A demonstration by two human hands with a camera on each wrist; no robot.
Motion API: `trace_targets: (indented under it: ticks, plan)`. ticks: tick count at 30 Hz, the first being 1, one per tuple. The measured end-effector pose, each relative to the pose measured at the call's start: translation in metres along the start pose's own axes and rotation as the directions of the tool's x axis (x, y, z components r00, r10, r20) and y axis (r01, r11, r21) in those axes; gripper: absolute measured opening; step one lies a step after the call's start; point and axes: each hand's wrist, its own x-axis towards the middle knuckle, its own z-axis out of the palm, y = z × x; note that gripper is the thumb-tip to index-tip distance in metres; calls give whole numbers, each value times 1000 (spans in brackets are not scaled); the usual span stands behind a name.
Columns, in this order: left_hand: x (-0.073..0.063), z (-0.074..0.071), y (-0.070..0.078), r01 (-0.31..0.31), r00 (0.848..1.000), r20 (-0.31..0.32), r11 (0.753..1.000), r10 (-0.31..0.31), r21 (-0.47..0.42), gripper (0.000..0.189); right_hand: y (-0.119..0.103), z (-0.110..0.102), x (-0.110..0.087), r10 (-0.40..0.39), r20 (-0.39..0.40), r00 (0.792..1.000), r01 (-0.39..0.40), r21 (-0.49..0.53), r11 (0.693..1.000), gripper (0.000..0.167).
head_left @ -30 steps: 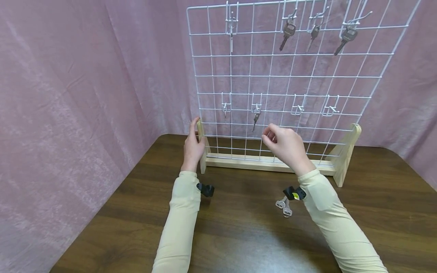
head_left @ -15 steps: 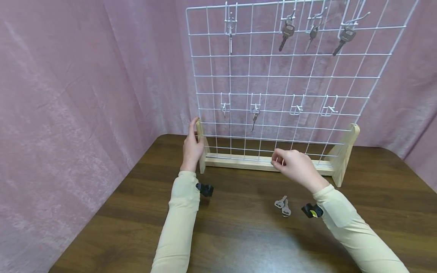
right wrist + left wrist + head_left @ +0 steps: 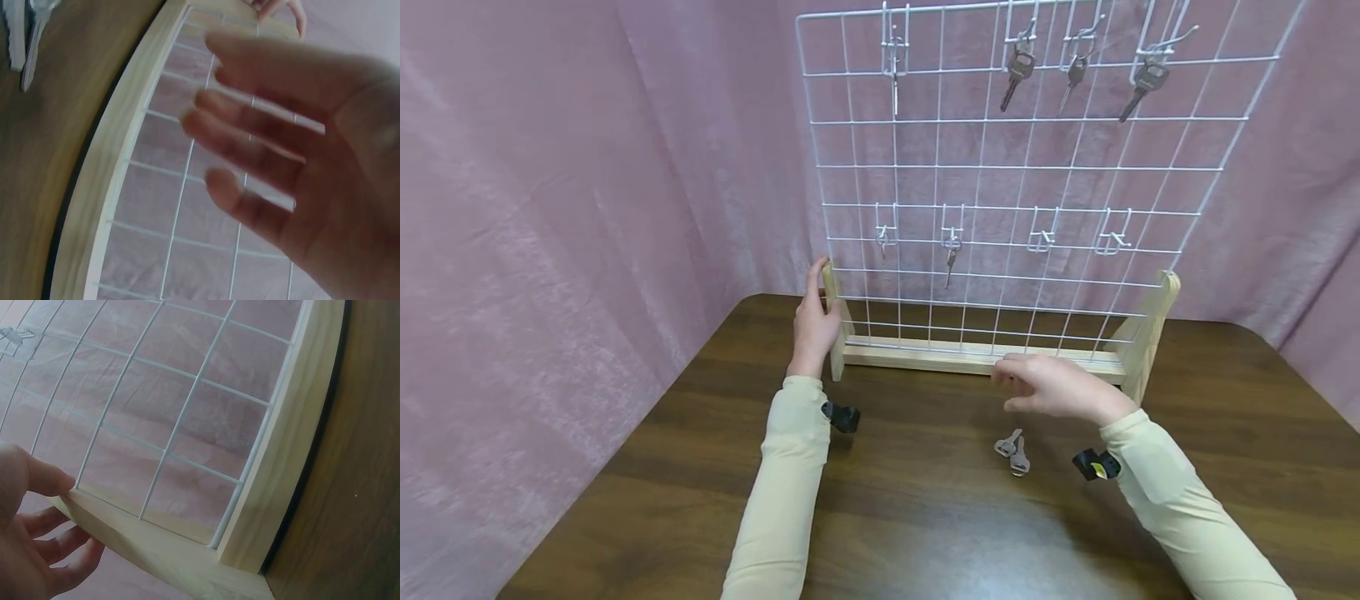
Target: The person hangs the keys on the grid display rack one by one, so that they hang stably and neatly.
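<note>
My left hand (image 3: pixel 815 329) grips the left wooden upright (image 3: pixel 837 364) of a stand that bears a white wire grid. In the left wrist view, the thumb lies on one side of that wood and the curled fingers of the left hand (image 3: pixel 22 544) on the other. Over the table, just in front of the stand's base, my right hand (image 3: pixel 1060 387) hovers with loosely bent, parted fingers. The right wrist view shows nothing in the right hand (image 3: pixel 331 181). Two loose silver keys, a left one (image 3: pixel 1006 446) and a right one (image 3: pixel 1019 461), lie overlapping on the wood below it.
Keys hang from hooks along the grid's top row, among them a rightmost key (image 3: pixel 1150 77). Lower down, a key (image 3: pixel 951 265) hangs from the second hook; two hooks to its right, including the end hook (image 3: pixel 1112 242), are bare. A pink curtain (image 3: pixel 625 208) stands behind.
My right hand has come down and away from the grid toward the loose keys, and its fingers have parted. The left hand keeps its hold on the upright.
</note>
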Motion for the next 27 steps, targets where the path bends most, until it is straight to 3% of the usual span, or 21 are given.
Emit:
trace_targets:
  ticks: [4, 10, 17, 27]
  plan:
    - [0, -1, -1, 8, 1000, -1, 1000, -8, 0, 69, 5, 3, -1, -46, 113, 993, 40, 57, 998, 28]
    - [1, 0, -2, 9, 1000, 0, 1000, -9, 5, 68, 14, 15, -2, -79, 182, 980, 50, 159, 986, 38]
    - [0, 0, 0, 9, 1000, -2, 1000, -9, 0, 68, 16, 27, -1, -79, 340, 937, -7, 242, 970, 31]
    - [0, 1, 0, 5, 1000, -9, 1000, -5, 18, 69, 5, 36, 2, -105, 384, 917, 41, 170, 985, 34]
